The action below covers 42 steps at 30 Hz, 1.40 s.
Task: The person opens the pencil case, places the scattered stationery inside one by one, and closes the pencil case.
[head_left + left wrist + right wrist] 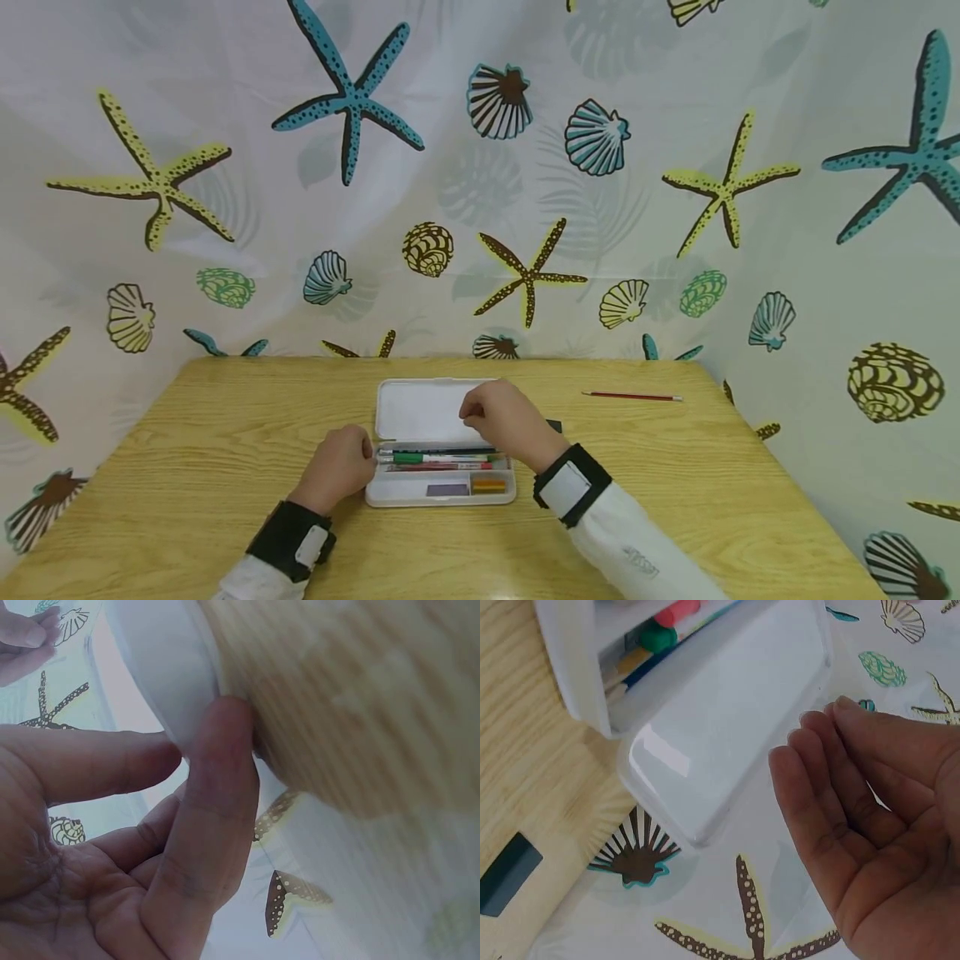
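A white plastic pencil case (397, 497) lies on the table with its lid (420, 408) swung back flat behind it. In its long compartment lie several pens and pencils, among them a green-capped marker (408, 458). The front row holds a flat purplish piece (447, 490) and an orange-brown block (488, 486). My left hand (339, 467) pinches the case's left edge between thumb and forefinger, as the left wrist view shows close up. My right hand (510, 421) hovers over the lid's right part, fingers loosely bent, thumb near the fingertips, holding nothing.
A red pencil (633, 396) lies at the back right of the wooden table (225, 433). Partly behind my right wrist is a small dark block (510, 874). A cloth (450, 192) printed with shells and starfish hangs behind the table and along its sides.
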Motion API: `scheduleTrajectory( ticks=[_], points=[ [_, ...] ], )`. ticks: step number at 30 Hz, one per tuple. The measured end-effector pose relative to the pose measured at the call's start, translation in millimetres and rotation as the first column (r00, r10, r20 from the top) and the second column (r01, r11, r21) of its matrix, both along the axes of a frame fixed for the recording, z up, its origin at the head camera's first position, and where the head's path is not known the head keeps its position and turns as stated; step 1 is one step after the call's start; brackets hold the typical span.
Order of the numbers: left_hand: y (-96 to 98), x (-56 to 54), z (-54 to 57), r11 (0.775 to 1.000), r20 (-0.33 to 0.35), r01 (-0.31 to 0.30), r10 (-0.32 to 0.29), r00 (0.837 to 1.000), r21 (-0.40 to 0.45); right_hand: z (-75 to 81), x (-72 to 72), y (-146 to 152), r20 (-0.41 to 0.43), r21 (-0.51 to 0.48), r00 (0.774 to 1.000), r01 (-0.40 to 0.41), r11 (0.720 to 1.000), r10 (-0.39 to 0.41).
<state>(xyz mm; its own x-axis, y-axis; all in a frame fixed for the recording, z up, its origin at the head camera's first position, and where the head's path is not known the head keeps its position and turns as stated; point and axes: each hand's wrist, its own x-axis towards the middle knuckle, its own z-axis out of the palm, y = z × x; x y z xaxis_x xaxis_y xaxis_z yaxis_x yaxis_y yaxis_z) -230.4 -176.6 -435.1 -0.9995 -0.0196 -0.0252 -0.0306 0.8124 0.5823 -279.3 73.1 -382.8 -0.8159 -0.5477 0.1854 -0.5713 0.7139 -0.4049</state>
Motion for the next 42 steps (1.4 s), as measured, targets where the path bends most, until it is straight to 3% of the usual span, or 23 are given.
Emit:
scheduleTrajectory(
  ticks=[6,12,33,42],
  points=[
    [-0.6,-1.5,-0.2,1.000,-0.004,0.003,-0.003,1.000,0.006,8.7,-4.7,31.9,-0.028,-0.049,0.993,0.110,0.993,-0.112],
    [-3.1,-1.2,-0.9,1.000,-0.006,0.010,-0.010,1.000,0.004,7.9,-13.0,57.4,0.006,0.006,0.982,0.187,0.982,-0.187],
    [-4.4,4.2,-1.0,1.000,0.006,0.018,-0.018,1.000,-0.002,-27.9,-34.4,82.7,0.099,0.207,0.956,0.253,0.945,-0.277],
    [-4.8,2.7,-3.0,1.000,0.011,0.008,-0.008,1.000,0.001,-36.9,-36.9,83.8,0.134,0.211,0.944,0.269,0.940,-0.301]
  ],
)
